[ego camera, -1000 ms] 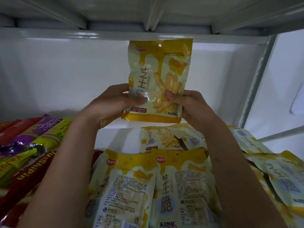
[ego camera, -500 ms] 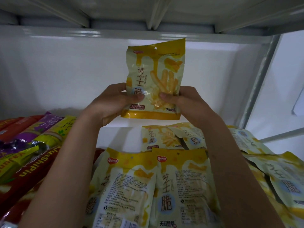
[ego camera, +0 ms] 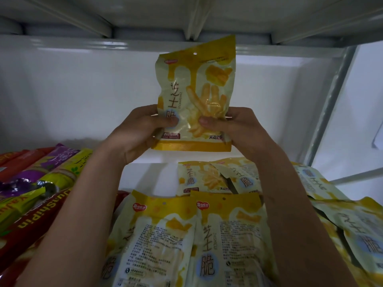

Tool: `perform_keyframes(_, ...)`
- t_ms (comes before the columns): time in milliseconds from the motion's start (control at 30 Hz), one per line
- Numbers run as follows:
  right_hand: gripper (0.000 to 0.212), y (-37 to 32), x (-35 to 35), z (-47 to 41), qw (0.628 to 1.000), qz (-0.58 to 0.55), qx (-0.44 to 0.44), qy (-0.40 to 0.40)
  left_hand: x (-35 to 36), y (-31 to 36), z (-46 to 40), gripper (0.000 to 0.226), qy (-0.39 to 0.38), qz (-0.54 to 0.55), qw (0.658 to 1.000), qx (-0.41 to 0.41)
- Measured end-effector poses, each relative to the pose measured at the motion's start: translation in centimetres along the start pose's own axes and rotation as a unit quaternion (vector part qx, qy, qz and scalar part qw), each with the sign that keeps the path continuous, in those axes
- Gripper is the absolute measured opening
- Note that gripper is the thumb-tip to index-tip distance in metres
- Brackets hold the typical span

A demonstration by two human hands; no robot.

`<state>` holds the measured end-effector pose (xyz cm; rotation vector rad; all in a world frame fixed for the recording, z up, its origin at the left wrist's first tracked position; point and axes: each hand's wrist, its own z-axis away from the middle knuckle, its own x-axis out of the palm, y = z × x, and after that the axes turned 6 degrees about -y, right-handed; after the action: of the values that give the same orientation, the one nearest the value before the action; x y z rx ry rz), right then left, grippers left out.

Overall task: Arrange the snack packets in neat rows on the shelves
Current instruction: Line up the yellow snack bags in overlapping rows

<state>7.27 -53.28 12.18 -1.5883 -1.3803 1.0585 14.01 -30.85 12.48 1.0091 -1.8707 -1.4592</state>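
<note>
I hold one yellow and cream snack packet (ego camera: 196, 90) upright above the white shelf (ego camera: 145, 175), its front facing me. My left hand (ego camera: 141, 131) grips its lower left edge and my right hand (ego camera: 236, 129) grips its lower right edge, thumbs pressed on the front. Below it, two matching packets (ego camera: 211, 179) lie at the back of the shelf. Two more packets (ego camera: 186, 241) stand nearest to me, between my forearms. Further yellow packets (ego camera: 356, 224) lie loosely piled on the right.
Long red, purple and yellow-green snack packets (ego camera: 41, 179) lie side by side on the left of the shelf. The upper shelf's underside (ego camera: 186, 23) hangs close above the held packet. A metal upright (ego camera: 329, 104) bounds the right side, the white back wall (ego camera: 72, 100) the rear.
The held packet has shifted slightly left and tilted a little, still upright in both hands. The packets on the shelf have not moved.
</note>
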Motion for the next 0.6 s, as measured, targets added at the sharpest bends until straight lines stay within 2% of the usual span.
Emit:
perform_keyframes(100,0.026,-0.05,0.09,-0.01,1.000,0.004,0.010,-0.009,0.19,-0.07,0.02,0.040,0.004,0.005,1.000,-0.001)
perform_keyframes(300,0.024,0.26,0.56,-0.14,0.999,0.007,0.033,-0.014,0.31,-0.31,-0.18,0.021,0.026,-0.036,0.999,-0.019)
perform_keyframes(467,0.035,0.02,0.30,-0.07,0.998,-0.045,0.049,-0.024,0.17,0.07,0.25,0.050,0.001,-0.008,1.000,-0.022)
perform_keyframes(600,0.033,-0.03,0.43,0.03,0.997,-0.035,0.063,-0.040,0.50,0.00,0.18,0.049,0.030,-0.015,0.999,-0.012)
